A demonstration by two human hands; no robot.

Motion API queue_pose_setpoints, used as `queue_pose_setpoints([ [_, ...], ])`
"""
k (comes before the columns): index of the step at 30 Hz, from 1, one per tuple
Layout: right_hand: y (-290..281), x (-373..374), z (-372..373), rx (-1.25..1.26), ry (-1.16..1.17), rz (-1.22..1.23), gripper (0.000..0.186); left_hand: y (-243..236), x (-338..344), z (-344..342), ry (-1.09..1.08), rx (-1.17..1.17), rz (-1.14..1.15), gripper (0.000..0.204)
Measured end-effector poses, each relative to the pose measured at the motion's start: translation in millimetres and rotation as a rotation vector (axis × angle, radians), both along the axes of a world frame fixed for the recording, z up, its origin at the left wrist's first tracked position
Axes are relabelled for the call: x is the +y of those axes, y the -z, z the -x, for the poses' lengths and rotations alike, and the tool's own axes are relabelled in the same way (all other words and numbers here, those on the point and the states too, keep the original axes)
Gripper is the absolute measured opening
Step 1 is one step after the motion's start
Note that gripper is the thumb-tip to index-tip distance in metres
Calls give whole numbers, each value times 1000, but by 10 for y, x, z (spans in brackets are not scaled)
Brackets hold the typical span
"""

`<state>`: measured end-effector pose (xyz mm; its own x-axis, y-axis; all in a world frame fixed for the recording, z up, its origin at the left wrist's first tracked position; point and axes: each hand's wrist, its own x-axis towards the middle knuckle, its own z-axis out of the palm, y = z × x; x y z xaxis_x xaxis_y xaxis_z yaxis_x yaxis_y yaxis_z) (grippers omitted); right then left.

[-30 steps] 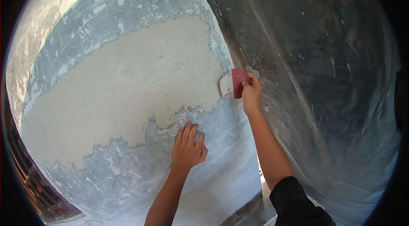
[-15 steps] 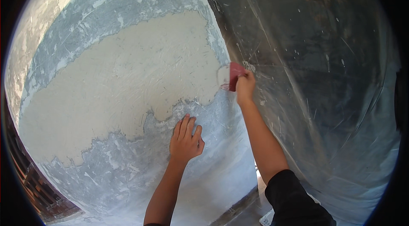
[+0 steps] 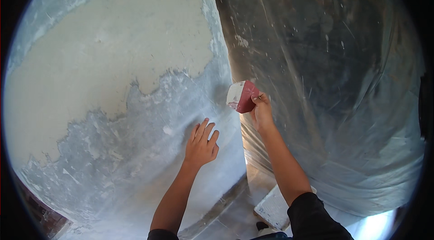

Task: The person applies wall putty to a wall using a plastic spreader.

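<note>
Right of the grey wall (image 3: 149,127) hangs a plastic sheet (image 3: 334,95); cream coating (image 3: 117,36) covers much of the wall. Before the wall's lower part, the left hand (image 3: 201,147) is empty, fingers spread; by its right edge, the right hand (image 3: 263,111) clamps a red-and-white scraper (image 3: 242,97).

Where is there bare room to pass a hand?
Between the left hand and the scraper in the right hand, over grey wall; also left of the left forearm. Crowded: lower right, where the right sleeve overlaps a pale rectangular object.
</note>
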<state>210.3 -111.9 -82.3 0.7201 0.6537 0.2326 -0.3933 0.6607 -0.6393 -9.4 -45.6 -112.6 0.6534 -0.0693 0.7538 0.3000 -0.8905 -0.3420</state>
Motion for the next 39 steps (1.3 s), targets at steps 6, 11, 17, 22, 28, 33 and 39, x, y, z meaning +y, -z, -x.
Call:
queue_pose_setpoints([
  [6, 966, -648, 87, 33, 36, 288, 17, 1117, -434, -157, 167, 107, 310, 33],
  [11, 1924, -1205, -31, 80, 101, 480, 17, 2006, -855, -269, 208, 182, 543, 39],
  [17, 2749, -1844, -112, 217, 172, 662, 21, 2862, -1363, -288, 187, 273, 758, 41],
  [22, 3550, -2472, -265, 243, 251, 813, 21, 3375, -1738, -359, 155, 394, 896, 46],
  [28, 4164, -3148, -267, 271, 230, 1008, 24, 3883, -2044, -462, 129, 503, 1017, 47],
  [33, 4631, -3637, -122, 155, 241, 1250, 21, 4244, -2314, -439, 116, 563, 1064, 49],
  [39, 4939, -3914, -2, -27, 346, 1568, 19, 4541, -2492, -331, 76, 646, 1088, 46],
])
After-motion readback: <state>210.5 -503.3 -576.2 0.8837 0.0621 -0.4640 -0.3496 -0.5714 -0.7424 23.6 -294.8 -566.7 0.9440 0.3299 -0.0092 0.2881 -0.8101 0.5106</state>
